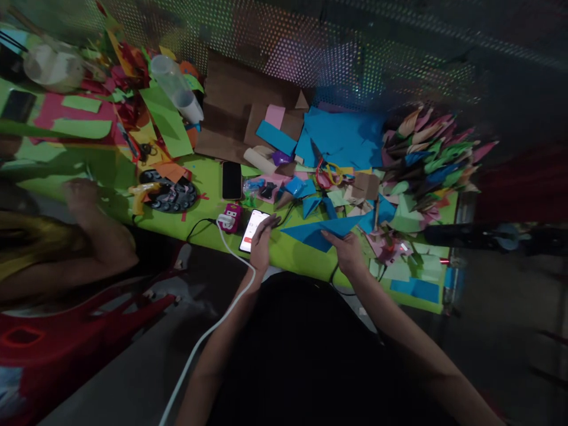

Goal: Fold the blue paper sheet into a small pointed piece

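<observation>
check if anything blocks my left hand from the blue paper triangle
Nothing visible blocks the left hand from the blue paper triangle: yellow-green tabletop shows between them, with a thin black cord beyond the fingers.

Bare lime-green tabletop point(293, 257) lay open between the left hand point(261, 244) and right hand point(349, 249), nearer the body than the blue paper triangle point(309, 232). A lit rectangular phone point(249, 229) blocked the left's outer side; multicoloured paper scraps point(339, 196) crowded beyond the right.

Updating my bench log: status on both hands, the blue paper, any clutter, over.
Right hand pinching blue paper, its narrow point leftward. Left hand at lit phone, contact unclear. Paper scraps cluttering table beyond the paper.
</observation>
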The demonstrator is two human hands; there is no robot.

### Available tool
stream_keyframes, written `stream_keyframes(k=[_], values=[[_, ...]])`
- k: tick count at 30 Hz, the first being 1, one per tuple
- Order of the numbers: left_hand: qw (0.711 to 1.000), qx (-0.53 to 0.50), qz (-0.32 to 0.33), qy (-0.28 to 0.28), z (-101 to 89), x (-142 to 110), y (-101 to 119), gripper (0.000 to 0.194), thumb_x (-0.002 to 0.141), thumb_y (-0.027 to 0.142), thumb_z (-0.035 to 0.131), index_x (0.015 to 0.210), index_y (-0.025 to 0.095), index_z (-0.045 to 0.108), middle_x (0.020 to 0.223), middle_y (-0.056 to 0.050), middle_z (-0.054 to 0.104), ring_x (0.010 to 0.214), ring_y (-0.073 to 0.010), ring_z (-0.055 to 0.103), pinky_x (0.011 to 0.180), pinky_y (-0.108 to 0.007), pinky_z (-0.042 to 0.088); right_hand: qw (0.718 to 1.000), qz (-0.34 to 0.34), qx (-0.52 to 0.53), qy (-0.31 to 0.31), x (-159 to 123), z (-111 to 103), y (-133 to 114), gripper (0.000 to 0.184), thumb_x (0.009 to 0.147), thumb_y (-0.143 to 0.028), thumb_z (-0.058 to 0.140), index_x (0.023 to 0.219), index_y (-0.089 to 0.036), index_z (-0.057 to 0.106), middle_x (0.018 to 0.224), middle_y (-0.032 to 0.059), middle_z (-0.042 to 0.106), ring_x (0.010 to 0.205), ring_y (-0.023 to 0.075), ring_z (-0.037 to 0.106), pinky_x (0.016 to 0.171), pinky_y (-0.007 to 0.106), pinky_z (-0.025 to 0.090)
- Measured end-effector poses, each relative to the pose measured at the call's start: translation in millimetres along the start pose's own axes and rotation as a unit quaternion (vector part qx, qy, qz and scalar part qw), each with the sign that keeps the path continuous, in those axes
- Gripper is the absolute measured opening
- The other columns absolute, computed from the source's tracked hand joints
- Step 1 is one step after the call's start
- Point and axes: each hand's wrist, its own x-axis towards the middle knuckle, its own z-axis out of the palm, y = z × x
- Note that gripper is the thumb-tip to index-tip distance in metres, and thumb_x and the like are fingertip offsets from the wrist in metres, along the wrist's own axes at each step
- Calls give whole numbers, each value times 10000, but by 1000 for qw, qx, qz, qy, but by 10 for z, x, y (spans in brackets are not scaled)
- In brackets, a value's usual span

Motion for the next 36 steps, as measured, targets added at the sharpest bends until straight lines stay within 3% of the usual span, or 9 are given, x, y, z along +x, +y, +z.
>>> stream_keyframes(k=[2,5,9,15,22,29,36], values=[[994,84,53,-44,14,21,102,352,945,426,558,1188,225,715,1260,-92,721,1228,-260,634,1091,-415,446,1000,-4,-21,-15,0,-21,-44,399,583,-515,876,847,-235,774,917,40,795,976,333,722,879,483,574],[959,236,108,-118,121,48,198,277,901,379,657,1129,254,752,1167,-72,758,1151,-278,650,1059,-433,428,999,2,-27,-30,-19,-22,-77,363,594,-492,879,833,-237,782,907,40,792,941,321,729,857,470,580],[926,333,114,-133,265,66,183,134,897,299,671,959,258,782,987,-52,790,986,-257,679,958,-408,444,997,12,-51,-53,-46,-22,-98,400,572,-492,895,825,-205,778,865,47,785,854,294,729,812,457,585],[910,375,123,-129,324,19,115,106,880,207,669,894,243,768,932,-55,777,928,-242,665,869,-374,439,998,25,-15,-48,-62,28,-166,398,568,-522,893,767,-209,748,801,48,771,816,276,716,788,436,591],[900,402,129,-112,381,-50,149,153,937,251,611,941,232,762,930,-59,768,902,-228,670,809,-352,459,999,29,-12,-26,-96,112,-213,350,559,-465,898,696,-198,716,751,41,749,756,246,702,754,416,594],[884,435,124,-114,408,-70,204,147,938,208,599,942,220,745,955,-45,773,912,-213,686,823,-350,461,998,-34,-50,-17,-80,132,-187,402,548,-512,895,739,-192,744,806,79,770,853,303,727,810,460,603],[898,410,114,-109,426,-73,213,138,921,168,590,912,205,722,939,-47,768,893,-209,685,801,-339,455,998,-33,-60,-17,-65,116,-149,391,544,-512,891,743,-202,760,857,79,788,880,304,739,841,447,602]])
